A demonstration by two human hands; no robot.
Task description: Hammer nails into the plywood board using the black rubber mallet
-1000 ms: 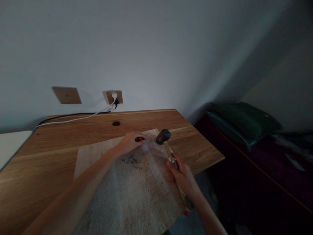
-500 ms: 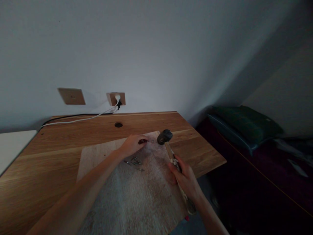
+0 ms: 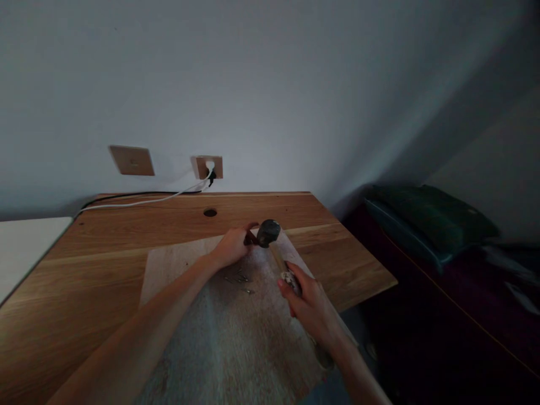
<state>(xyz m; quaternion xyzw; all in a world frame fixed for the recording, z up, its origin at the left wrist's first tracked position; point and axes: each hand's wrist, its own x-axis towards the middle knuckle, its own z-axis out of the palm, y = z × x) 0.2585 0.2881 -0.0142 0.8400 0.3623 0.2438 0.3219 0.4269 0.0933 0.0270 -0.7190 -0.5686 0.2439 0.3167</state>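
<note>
My right hand [image 3: 310, 301] is wrapped round the wooden handle of a hammer [image 3: 269, 232] with a dark, blunt head. Its head is up by the fingertips of my left hand [image 3: 234, 246], covering part of them. The left fingers are curled together in a pinch near the far edge of a pale wooden board [image 3: 236, 349]; whatever they hold is hidden behind the hammer head. Several loose metal nails [image 3: 241, 278] lie on the board just below my left wrist, though they are too small and dim to make out fully.
The board rests on a wooden table [image 3: 350, 253] with a round cable hole [image 3: 210, 212]. White and black cables run to a wall socket [image 3: 210, 167]. A white panel [image 3: 29, 247] is at the left, and green cushions [image 3: 439, 216] lie at the right beyond the table's edge.
The hammer has moved left, and its head now covers the left fingertips, which showed beside it before. My left hand stays at nearly the same spot. The view has shifted slightly.
</note>
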